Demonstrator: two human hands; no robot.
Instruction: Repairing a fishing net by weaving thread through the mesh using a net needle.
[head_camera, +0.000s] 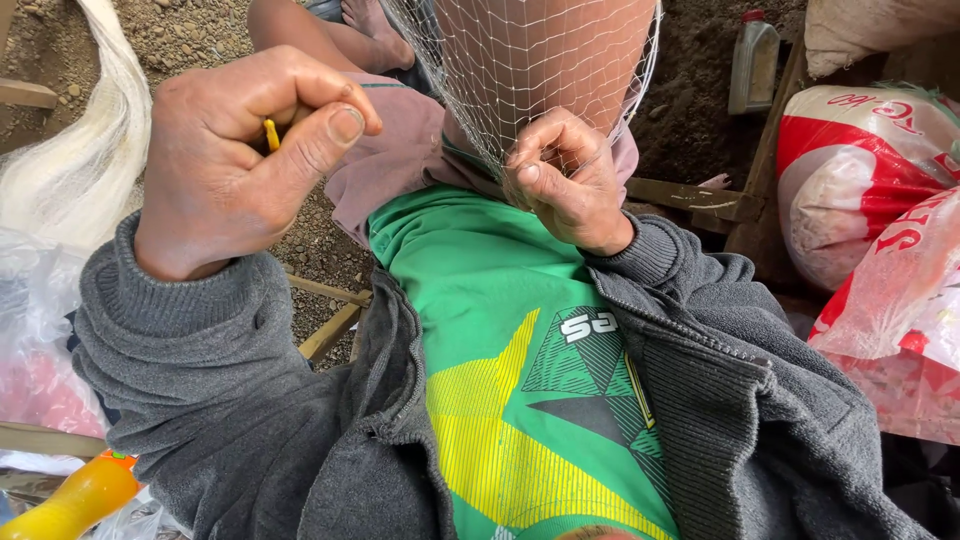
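My left hand (235, 165) is raised in a closed fist, thumb pressed over the curled fingers, and it pinches a thin yellow needle (270, 134). Only a short stub of the needle shows between thumb and forefinger; its long axis runs nearly upright, leaning a little to the left at the top, and the rest is hidden inside my fist, so I cannot tell which end is the tip.

My right hand (567, 180) sits lower and nearer my chest, fingers curled tight, pinching the bottom edge of a fine white net (540, 60). The net rises from that pinch and widens as it goes up, draped over my bare knee, its mesh pulled into taut diamonds. The two hands are well apart, the net only in the right.

Both wrists come out of grey knitted sleeves (200, 340), and a green and yellow shirt (500, 340) shows between the open jacket fronts. To my left lies a bundle of white netting (80, 160) on gravelly ground. To my right are red and white sacks (870, 180), with a grey plastic bottle (752, 62) standing behind them. A yellow bottle (70, 500) lies at the lower left.
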